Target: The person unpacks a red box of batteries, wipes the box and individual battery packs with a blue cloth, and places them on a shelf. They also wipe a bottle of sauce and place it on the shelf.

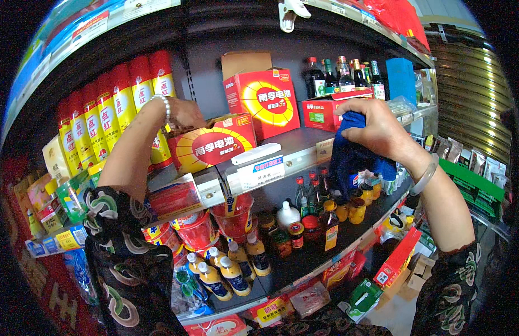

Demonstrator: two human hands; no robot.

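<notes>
My left hand (185, 114), with a beaded bracelet at the wrist, is closed over the back and upper edge of a low red and yellow battery box (212, 144) on the upper shelf. Part of its fingers is hidden behind the box's cardboard. A taller battery box (265, 103) with its flap raised stands to the right. My right hand (377, 126), a bangle at its wrist, grips a dark blue cloth (349, 148) that hangs down in front of the shelf edge. Behind this hand sits a small red box (324, 112).
Red and yellow spray cans (119, 92) line the left of the shelf; dark sauce bottles (343, 78) stand at its back right. A white price strip (261, 172) runs along the edge. Below are red tubs (234, 215), drink bottles (231, 274) and jars (356, 211).
</notes>
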